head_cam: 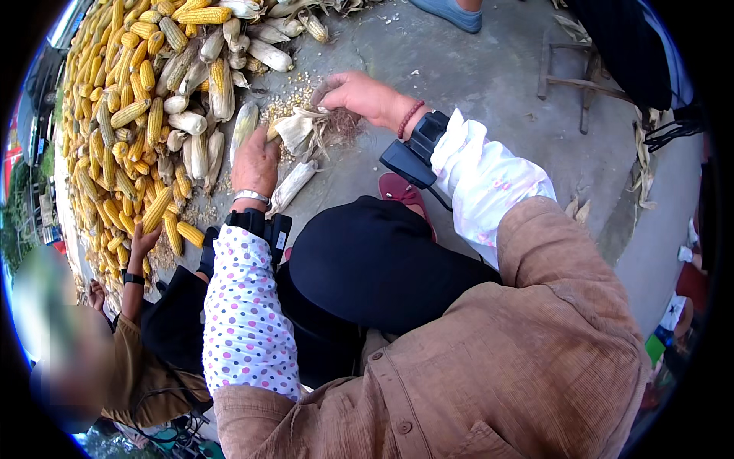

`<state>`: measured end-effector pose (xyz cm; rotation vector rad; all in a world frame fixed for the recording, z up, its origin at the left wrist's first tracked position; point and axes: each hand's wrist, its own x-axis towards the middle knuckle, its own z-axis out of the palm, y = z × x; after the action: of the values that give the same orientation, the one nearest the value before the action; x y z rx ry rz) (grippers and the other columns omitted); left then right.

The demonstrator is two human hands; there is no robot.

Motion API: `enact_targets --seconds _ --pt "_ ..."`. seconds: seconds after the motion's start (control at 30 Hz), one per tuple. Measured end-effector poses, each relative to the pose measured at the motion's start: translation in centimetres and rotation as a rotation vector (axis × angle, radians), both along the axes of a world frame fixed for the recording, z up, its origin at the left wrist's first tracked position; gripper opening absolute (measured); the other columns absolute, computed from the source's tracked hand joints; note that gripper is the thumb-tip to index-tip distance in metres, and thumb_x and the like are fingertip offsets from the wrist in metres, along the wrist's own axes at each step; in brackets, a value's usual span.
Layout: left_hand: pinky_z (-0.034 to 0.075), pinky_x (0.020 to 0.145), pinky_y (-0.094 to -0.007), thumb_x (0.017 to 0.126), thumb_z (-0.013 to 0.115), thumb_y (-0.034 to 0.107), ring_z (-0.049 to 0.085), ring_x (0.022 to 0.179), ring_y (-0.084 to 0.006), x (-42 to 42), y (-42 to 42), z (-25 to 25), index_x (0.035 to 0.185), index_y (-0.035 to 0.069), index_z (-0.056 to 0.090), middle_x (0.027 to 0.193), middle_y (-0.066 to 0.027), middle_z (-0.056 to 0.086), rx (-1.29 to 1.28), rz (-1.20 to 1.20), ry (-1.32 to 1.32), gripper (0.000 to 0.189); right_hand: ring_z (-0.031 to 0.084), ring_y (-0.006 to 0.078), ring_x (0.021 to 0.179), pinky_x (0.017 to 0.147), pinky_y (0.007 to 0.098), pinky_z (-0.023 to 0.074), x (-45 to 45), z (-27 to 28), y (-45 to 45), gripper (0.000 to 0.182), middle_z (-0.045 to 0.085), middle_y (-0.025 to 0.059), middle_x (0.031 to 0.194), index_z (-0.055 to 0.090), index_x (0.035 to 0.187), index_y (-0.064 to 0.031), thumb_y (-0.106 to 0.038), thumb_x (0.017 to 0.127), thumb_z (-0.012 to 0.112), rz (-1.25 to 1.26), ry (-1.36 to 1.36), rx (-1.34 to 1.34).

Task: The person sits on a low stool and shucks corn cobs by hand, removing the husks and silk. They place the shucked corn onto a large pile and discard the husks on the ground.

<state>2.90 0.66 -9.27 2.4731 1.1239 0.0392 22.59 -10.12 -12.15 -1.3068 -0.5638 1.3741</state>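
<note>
My left hand [256, 163] grips the end of a partly husked ear of corn [273, 132]. Its pale, dry husk [299, 129] hangs loose to the right. Just above that husk, my right hand [358, 97] is held with the fingers curled. Whether those fingertips pinch anything is not clear. Brown corn silk [345, 127] lies on the ground below the right hand. Loose kernels [292, 94] are scattered between the two hands and the pile. One ear still in its husk [292, 186] lies below the left hand, and another [245, 127] lies just beyond it.
A large heap of yellow corn ears [123, 126] rises on the left, with several husked-over ears [198, 123] along its near side. A co-worker's hand [144, 238] holds an ear at the heap. A wooden stool [586, 83] lies at upper right, near another person's leg.
</note>
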Motion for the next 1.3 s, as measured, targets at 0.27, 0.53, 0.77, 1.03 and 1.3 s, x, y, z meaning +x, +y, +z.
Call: enact_targets --seconds 0.27,0.53,0.77,1.03,1.3 --pt "0.045 0.071 -0.0396 0.086 0.051 0.027 0.06 0.083 -0.0368 -4.7 3.6 -0.7 0.098 0.004 0.058 0.086 -0.0215 0.062 -0.067 0.294 -0.157 0.027 0.062 0.0323 0.085 0.071 0.0398 0.0486 1.4 -15.5 -7.6 0.02 0.062 0.0206 0.088 0.066 0.085 -0.0037 -0.014 0.071 0.057 0.197 -1.069 -0.483" --pt "0.046 0.069 -0.0319 0.087 0.054 0.024 0.063 0.075 -0.0206 -4.1 3.3 -1.0 0.096 -0.001 0.06 0.081 -0.0151 0.065 -0.209 0.292 -0.263 0.027 0.062 0.0321 0.086 0.073 0.0421 0.0492 -4.4 -19.5 -7.6 0.02 0.064 0.0133 0.091 0.069 0.085 -0.0089 -0.016 0.073 0.055 0.733 -1.337 -0.33" --pt "0.046 0.069 -0.0279 0.087 0.055 0.021 0.059 0.075 -0.0128 -4.8 3.9 -1.6 0.097 0.0 0.06 0.081 -0.0097 0.065 -0.239 0.293 -0.337 0.024 0.057 0.0343 0.089 0.077 0.0395 0.0463 -0.9 -18.4 -5.7 0.02 0.06 0.0162 0.094 0.064 0.095 -0.0104 -0.012 0.08 0.051 -0.314 -0.872 -0.27" --pt "0.046 0.069 -0.0274 0.087 0.056 0.021 0.059 0.077 -0.0129 -5.1 3.8 -0.5 0.101 0.0 0.06 0.086 -0.0106 0.065 -0.219 0.279 -0.236 0.025 0.056 0.0354 0.089 0.075 0.0424 0.0459 5.5 -13.2 -30.5 0.024 0.056 0.0135 0.099 0.06 0.1 -0.011 -0.009 0.078 0.05 -0.069 -1.316 -0.712" --pt "0.044 0.071 -0.0241 0.088 0.057 0.023 0.054 0.079 -0.0092 -6.1 4.8 -1.3 0.103 0.0 0.06 0.087 -0.0056 0.064 -0.237 0.241 -0.257 0.027 0.046 0.0299 0.112 0.089 0.0558 0.0338 -3.8 -9.4 -51.1 0.04 0.054 0.0117 0.114 0.05 0.115 -0.0121 -0.031 0.081 0.048 0.587 -0.957 -1.416"
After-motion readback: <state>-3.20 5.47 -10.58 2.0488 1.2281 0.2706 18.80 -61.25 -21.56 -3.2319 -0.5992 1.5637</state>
